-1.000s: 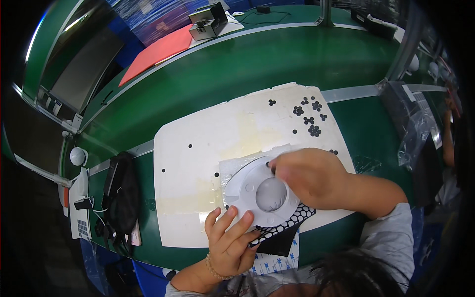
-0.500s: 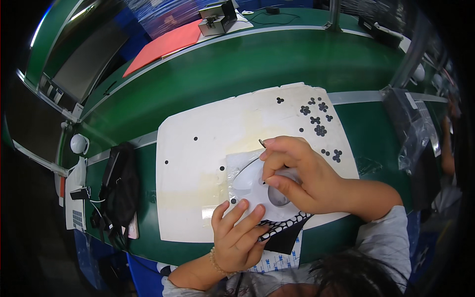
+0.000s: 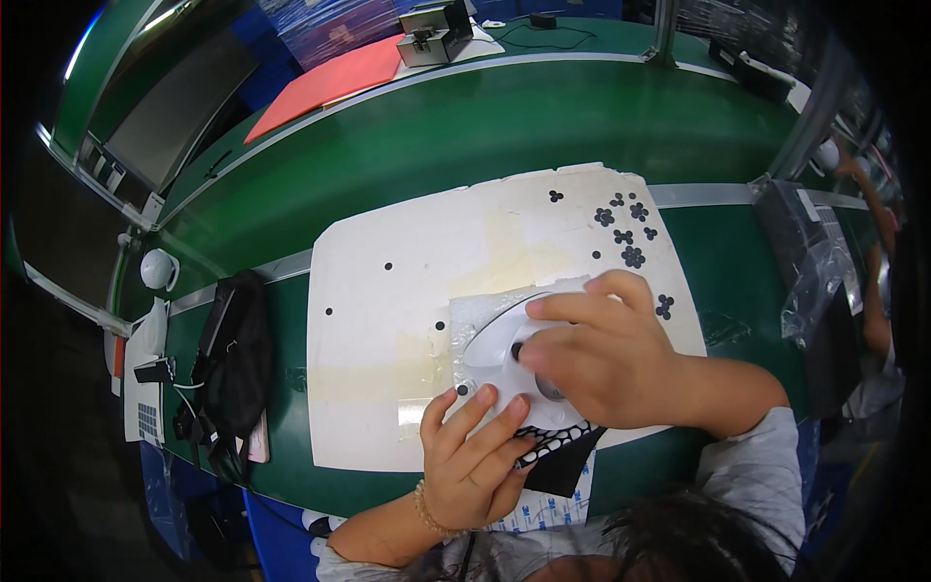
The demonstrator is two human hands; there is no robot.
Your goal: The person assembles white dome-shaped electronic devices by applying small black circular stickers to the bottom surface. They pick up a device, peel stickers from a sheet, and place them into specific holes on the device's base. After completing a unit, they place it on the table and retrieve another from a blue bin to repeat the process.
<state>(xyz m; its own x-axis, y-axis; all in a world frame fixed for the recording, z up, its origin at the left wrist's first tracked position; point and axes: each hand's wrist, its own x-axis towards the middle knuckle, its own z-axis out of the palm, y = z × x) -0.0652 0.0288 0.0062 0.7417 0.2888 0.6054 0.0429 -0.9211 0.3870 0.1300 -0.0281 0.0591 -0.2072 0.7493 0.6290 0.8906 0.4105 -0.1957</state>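
White round plastic part (image 3: 504, 339) at centre frame, now more covered than a second ago: right hand (image 3: 592, 359) shifted left, fingers closed pinching a small black dot (image 3: 517, 349) onto it; left hand (image 3: 475, 456) open, steadying the lower edge

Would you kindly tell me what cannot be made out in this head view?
- White round part: mostly hidden under the right hand.
- Black perforated sheet: partly covered by the left hand.
- Small black pads: too small to tell their shape exactly.

Bright, sharp centre; dark, warped rim
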